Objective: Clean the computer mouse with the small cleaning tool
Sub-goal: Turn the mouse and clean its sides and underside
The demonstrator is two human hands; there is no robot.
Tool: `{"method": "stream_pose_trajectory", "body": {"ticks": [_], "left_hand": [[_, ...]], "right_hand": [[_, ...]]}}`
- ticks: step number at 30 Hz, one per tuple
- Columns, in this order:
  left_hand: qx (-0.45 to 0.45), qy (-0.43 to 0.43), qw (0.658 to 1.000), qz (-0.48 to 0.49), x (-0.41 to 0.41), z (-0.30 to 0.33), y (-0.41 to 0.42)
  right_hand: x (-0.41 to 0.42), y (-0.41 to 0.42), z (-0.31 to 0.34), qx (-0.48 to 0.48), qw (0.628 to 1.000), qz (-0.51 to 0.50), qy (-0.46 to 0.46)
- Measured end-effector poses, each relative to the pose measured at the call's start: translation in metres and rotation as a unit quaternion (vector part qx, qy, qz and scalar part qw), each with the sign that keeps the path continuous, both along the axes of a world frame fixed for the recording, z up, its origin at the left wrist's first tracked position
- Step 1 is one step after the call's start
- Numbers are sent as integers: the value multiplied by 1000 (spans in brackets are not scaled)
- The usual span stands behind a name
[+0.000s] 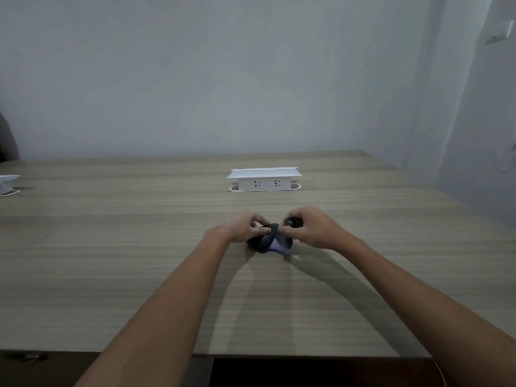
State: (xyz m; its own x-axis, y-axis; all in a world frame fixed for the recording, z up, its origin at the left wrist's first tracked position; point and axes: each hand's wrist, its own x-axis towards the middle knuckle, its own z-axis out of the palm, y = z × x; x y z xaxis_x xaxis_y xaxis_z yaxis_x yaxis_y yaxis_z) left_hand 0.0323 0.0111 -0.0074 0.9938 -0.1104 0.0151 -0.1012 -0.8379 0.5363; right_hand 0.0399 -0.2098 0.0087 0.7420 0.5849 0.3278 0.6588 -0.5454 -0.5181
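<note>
A dark computer mouse (265,241) with a pale bluish patch at its near right side lies on the wooden table (139,247), a little past the middle. My left hand (240,226) grips its left and top side with the fingers curled over it. My right hand (310,229) pinches a small dark round cleaning tool (291,222) and holds it against the mouse's far right edge. The fingers hide the tool's tip.
A white pop-up socket box (264,180) with its lid raised stands behind the mouse. A second white box (8,184) sits at the far left edge. The table's front edge (279,356) runs near the bottom, and a grey wall rises behind.
</note>
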Motion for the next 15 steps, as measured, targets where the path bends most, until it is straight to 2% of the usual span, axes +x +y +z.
{"method": "stream_pose_trajectory", "body": {"ticks": [3,7,9,11,12,15], "left_hand": [[-6,0,1000,4,-2,0,-3],[-5,1,1000,6,-1,-1,1],[-7,0,1000,5,-2,-1,0],[-12,-5,1000,5,-3,0,-1],[-13,-4,1000,4,-3,0,-2],[-19,-3,1000,1,-2,0,-2]], "right_hand": [[3,-7,0,51,997,-54,-35],[-6,-8,2,45,996,41,64],[0,-8,-2,34,999,2,22],[8,-12,-6,53,995,-76,-42],[9,-13,-7,68,993,-89,-46],[3,-13,-3,70,997,-4,44]]}}
